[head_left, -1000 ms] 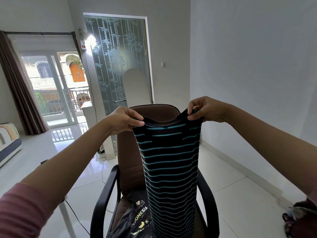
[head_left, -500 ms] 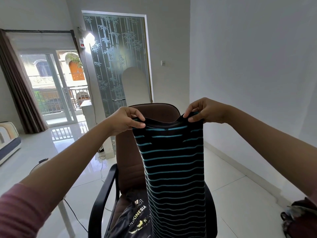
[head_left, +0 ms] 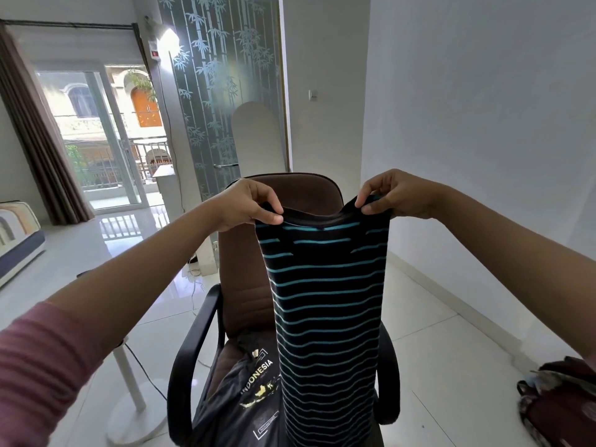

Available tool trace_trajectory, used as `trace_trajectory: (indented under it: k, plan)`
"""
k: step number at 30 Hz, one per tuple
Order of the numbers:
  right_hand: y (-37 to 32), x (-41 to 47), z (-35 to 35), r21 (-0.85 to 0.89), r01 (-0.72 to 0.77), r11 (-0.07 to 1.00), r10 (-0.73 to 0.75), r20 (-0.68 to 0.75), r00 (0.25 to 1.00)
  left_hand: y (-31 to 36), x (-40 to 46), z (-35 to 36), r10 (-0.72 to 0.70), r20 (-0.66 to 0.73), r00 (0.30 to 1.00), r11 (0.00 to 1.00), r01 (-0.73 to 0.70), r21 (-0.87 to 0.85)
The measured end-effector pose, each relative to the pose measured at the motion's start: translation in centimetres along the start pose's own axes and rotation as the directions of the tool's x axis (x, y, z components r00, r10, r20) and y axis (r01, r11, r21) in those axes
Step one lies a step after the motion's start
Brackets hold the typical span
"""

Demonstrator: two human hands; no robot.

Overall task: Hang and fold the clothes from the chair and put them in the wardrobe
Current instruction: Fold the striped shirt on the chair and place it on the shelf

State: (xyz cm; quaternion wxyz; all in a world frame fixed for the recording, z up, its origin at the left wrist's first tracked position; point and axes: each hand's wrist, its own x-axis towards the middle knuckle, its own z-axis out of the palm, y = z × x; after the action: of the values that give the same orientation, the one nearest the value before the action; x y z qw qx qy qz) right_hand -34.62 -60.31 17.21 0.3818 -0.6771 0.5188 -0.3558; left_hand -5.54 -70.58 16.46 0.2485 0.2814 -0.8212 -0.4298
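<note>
Two hands hold up one striped shirt (head_left: pixel 325 301), black w/ thin blue lines, at the middle of the view. It hangs straight down in front of the brown chair (head_left: pixel 245 269). Left hand (head_left: pixel 248 204) pinches its top edge at 11 o'clock, right hand (head_left: pixel 390 198) pinches it at 1 o'clock, fingers curled tight on the cloth. Step looks like: shirt picked, getting set to fold. Next needs the sides brought together evenly. Another dark shirt (head_left: pixel 251 391) waits on the seat at 6 o'clock.

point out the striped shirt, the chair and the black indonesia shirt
striped shirt (head_left: pixel 325 301), head view, middle of its hanging front
chair (head_left: pixel 306 195), head view, top of the brown backrest
black indonesia shirt (head_left: pixel 254 401), head view, printed front lying on the seat
</note>
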Motion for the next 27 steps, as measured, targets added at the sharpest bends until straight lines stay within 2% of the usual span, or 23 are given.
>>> trace_trajectory:
  k: [7, 11, 15, 27]
  plan:
    - [1.1, 0.6, -0.2, -0.015, 0.010, 1.000, -0.010, -0.016, 1.000, -0.9, 0.1, 0.2, 0.073, -0.034, 0.997, 0.997, -0.071, 0.042]
    - [1.1, 0.8, -0.1, 0.031, -0.008, 0.999, 0.007, 0.038, 0.999, -0.9, 0.2, -0.1, 0.006, 0.038, 0.999, 0.998, -0.004, -0.065]
    - [0.4, 1.0, 0.1, 0.010, -0.021, 1.000, 0.020, 0.092, 0.996, -0.4, 0.4, -0.6, -0.028, 0.109, 0.994, 0.996, 0.036, -0.077]
    - [0.0, 1.4, -0.3, 0.095, 0.015, 0.995, -0.018, 0.035, 0.999, -1.0, 0.6, -1.2, 0.033, 0.083, 0.996, 0.967, -0.011, -0.254]
